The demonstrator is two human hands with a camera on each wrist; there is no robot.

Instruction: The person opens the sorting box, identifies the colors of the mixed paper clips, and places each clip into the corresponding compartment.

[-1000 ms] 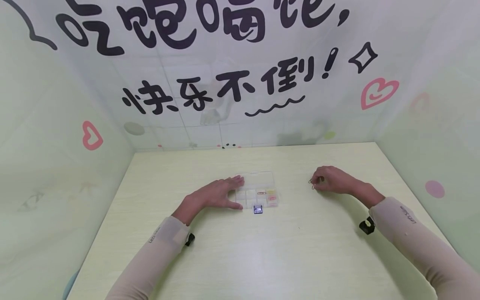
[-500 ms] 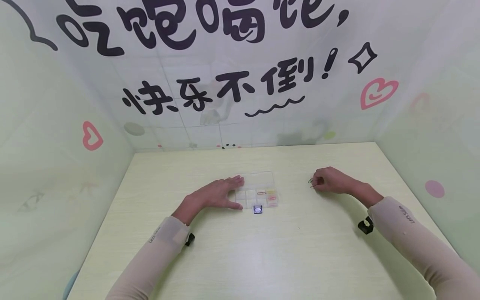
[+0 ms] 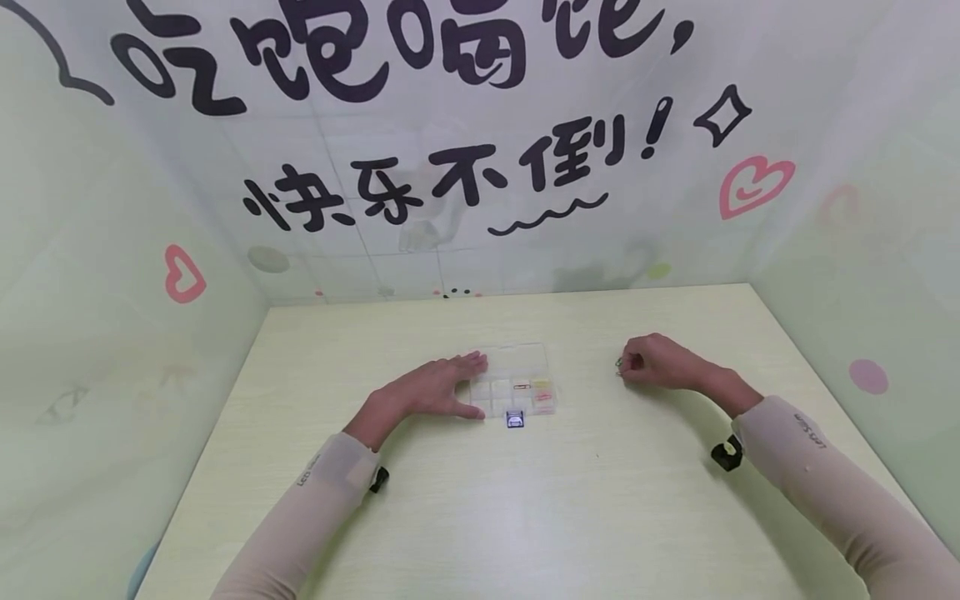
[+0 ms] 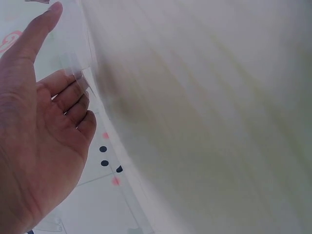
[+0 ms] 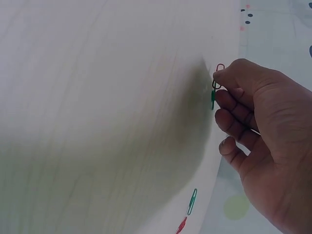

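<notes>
My left hand (image 3: 442, 387) lies with straight fingers and spread thumb along the left side of a clear compartment box (image 3: 501, 400); its fingertips touch the plastic in the left wrist view. The box's lid is open, tipped back. A red paper clip (image 3: 522, 387) and some yellow and pink pieces (image 3: 543, 392) are in its compartments. To the right of the box, my right hand (image 3: 660, 362) pinches a red paper clip (image 5: 220, 67) between thumb and forefinger. A green paper clip (image 5: 213, 99) is at the same fingertips; whether it is also held I cannot tell.
Another green paper clip (image 5: 192, 201) and a red one (image 5: 181, 225) lie on the table beyond the right hand. A small blue-and-white tag (image 3: 514, 419) sits at the box's front edge. Printed sheets (image 3: 360, 267) wall in the table (image 3: 525, 500).
My right hand has shifted very slightly left, and the red clip at its fingertips now shows less in the head view. The left hand and the box have stayed put.
</notes>
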